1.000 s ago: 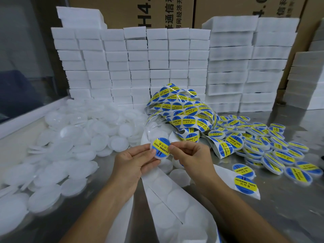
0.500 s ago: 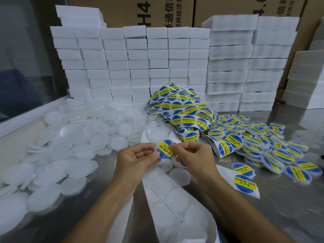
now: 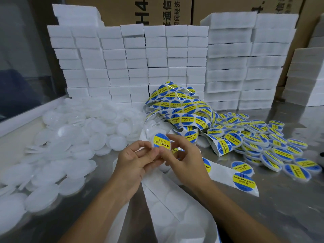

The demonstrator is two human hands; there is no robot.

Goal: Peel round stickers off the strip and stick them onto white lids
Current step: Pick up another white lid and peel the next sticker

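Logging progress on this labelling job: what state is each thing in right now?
left hand: grips the held lid
right hand: pinches the held lid's edge
held lid: stickered, raised off the table
sticker strip: tangled heap, stickers still on
backing strip: peeled bare
plain lids: piled, unstickered
finished lids: piled, stickered
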